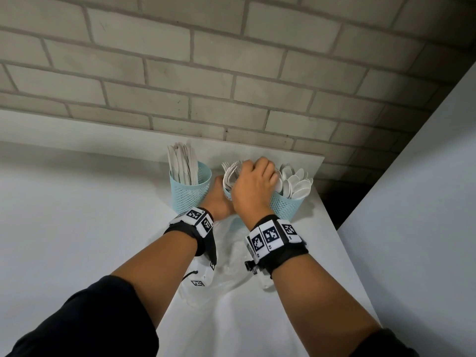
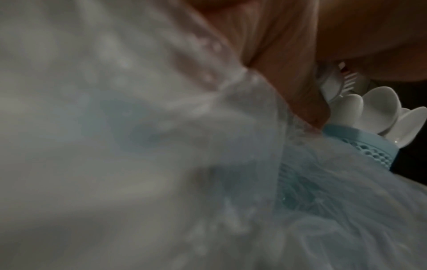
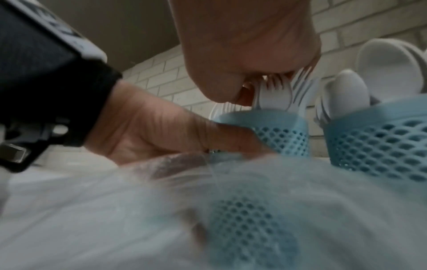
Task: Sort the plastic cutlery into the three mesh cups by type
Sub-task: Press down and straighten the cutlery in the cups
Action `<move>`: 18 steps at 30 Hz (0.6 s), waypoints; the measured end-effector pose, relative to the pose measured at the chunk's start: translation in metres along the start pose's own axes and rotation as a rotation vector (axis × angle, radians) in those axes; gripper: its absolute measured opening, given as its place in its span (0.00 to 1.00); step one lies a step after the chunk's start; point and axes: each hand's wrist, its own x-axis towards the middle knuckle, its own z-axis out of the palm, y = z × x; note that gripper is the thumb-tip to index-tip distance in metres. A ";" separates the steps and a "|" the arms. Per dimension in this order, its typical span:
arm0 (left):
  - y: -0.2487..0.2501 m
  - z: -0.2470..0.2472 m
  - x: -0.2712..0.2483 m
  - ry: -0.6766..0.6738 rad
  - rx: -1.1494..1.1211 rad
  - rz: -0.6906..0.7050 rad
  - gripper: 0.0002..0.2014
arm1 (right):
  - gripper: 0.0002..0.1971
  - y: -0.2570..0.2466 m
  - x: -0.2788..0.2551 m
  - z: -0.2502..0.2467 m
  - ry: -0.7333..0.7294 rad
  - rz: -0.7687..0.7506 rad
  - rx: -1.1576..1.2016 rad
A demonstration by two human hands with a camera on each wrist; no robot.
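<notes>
Head: R hand [image 1: 253, 185] fisted on forks [image 1: 230, 172].

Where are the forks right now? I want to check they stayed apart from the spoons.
In the head view the forks stand in the middle mesh cup, under the right hand, between the knife cup and the spoon cup.

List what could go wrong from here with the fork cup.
1. The right hand presses down on the forks in the middle cup; the tines could bend or snap.
2. The left hand steadies that cup low on its side, so a hard push might tip it into the spoons cup beside it.
3. A plastic bag lies bunched against the cups and could snag a wrist.
</notes>
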 end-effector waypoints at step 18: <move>-0.005 0.001 -0.001 0.009 -0.122 0.066 0.49 | 0.45 0.031 0.000 0.005 -0.411 0.266 0.542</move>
